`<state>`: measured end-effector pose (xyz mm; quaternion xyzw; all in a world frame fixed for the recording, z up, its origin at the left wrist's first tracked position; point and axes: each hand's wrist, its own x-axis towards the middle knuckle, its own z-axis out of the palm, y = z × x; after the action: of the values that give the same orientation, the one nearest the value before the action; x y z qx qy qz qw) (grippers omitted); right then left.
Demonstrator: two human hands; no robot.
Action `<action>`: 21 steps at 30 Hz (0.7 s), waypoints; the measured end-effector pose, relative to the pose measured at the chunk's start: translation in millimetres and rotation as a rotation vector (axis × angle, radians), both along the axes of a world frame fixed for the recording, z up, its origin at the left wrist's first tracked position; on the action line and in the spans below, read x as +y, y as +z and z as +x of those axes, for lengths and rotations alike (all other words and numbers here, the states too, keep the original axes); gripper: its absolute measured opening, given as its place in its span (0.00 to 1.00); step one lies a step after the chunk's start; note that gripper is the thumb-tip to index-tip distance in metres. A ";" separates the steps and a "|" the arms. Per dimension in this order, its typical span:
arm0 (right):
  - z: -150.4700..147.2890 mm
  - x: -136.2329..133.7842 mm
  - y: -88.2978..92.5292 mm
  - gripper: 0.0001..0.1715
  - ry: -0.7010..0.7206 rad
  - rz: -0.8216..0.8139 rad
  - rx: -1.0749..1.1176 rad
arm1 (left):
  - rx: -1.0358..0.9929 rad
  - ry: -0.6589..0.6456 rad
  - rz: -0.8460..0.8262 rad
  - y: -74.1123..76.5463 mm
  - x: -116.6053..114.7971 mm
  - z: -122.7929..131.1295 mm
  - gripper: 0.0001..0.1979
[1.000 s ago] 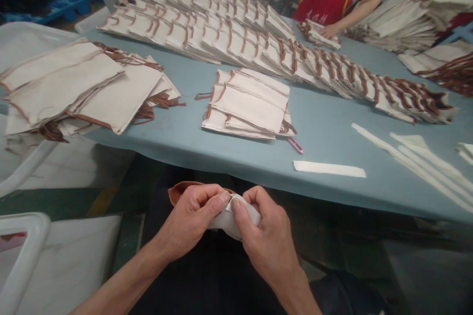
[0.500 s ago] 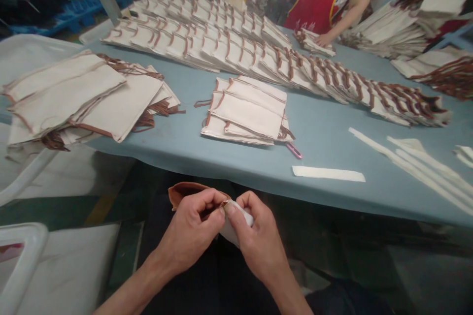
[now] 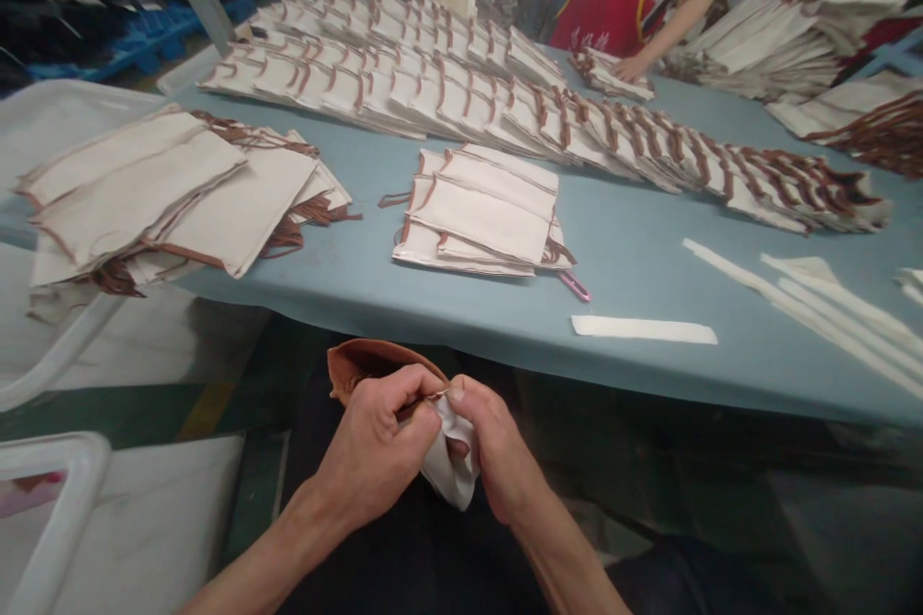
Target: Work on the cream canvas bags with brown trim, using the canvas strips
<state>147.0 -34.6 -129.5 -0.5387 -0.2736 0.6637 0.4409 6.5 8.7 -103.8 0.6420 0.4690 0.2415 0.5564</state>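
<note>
Over my lap, below the table's front edge, both hands pinch one small piece of cream cloth (image 3: 448, 469) with a brown strap (image 3: 364, 360) curling out behind it. My left hand (image 3: 375, 447) is closed on the cloth's top edge, thumb and forefinger pressed together. My right hand (image 3: 494, 447) is closed on the same edge right beside it, the fingertips of both hands almost touching. The cloth hangs crumpled between the two hands.
A blue-grey table (image 3: 635, 250) carries a small stack of cream bags (image 3: 483, 211), a bigger pile at left (image 3: 165, 192), long fanned rows behind (image 3: 505, 96), cream strips (image 3: 644, 330), and a pink tool (image 3: 575, 285). A person in a red apron (image 3: 612, 0) works at the far side. White bins (image 3: 50, 500) stand left.
My hands have drawn closer together and turned the cloth, which now hangs down between them; the brown strap shows more above my left hand.
</note>
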 end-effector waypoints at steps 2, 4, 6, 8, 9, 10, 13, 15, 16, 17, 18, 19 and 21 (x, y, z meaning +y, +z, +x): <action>0.6 2.1 0.6 0.22 0.046 0.021 -0.042 | -0.017 -0.007 -0.027 0.5 5.0 -3.5 0.09; 3.9 5.8 2.8 0.22 0.113 0.080 -0.152 | -0.005 -0.023 -0.003 4.9 11.2 -8.9 0.09; 9.8 11.3 7.6 0.21 0.166 0.169 -0.338 | 0.020 -0.064 0.043 13.1 17.5 -15.1 0.10; 17.5 18.4 15.4 0.15 0.171 0.295 -0.559 | 0.051 -0.123 0.100 23.8 23.1 -20.4 0.11; 21.5 22.4 20.5 0.13 0.161 0.395 -0.662 | 0.067 -0.153 0.130 29.5 25.6 -22.3 0.12; 25.3 26.5 26.2 0.12 0.157 0.523 -0.751 | 0.083 -0.180 0.158 35.3 27.9 -23.7 0.12; 33.6 38.8 44.7 0.16 0.226 0.964 -0.843 | 0.110 -0.248 0.223 52.6 33.3 -24.7 0.12; 35.6 45.8 56.0 0.17 0.314 1.143 -0.820 | 0.115 -0.280 0.261 63.7 35.5 -23.7 0.12; 35.7 48.7 60.7 0.18 0.344 1.187 -0.824 | 0.122 -0.287 0.283 68.8 36.0 -23.2 0.13; 35.2 51.2 64.7 0.18 0.361 1.209 -0.846 | 0.131 -0.286 0.308 73.4 36.1 -22.8 0.13; 34.5 53.3 68.0 0.17 0.374 1.222 -0.884 | 0.141 -0.280 0.334 77.4 35.7 -22.7 0.12; 33.6 55.0 70.7 0.15 0.379 1.234 -0.928 | 0.150 -0.271 0.359 80.6 34.7 -23.0 0.12; 31.5 56.9 74.8 0.08 0.384 1.264 -1.000 | 0.160 -0.245 0.394 84.6 31.3 -24.5 0.12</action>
<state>178.5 22.3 -54.7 -0.3648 -0.8461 0.1306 0.3661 -18.0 40.1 -19.2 0.8074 0.3739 0.2075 0.4066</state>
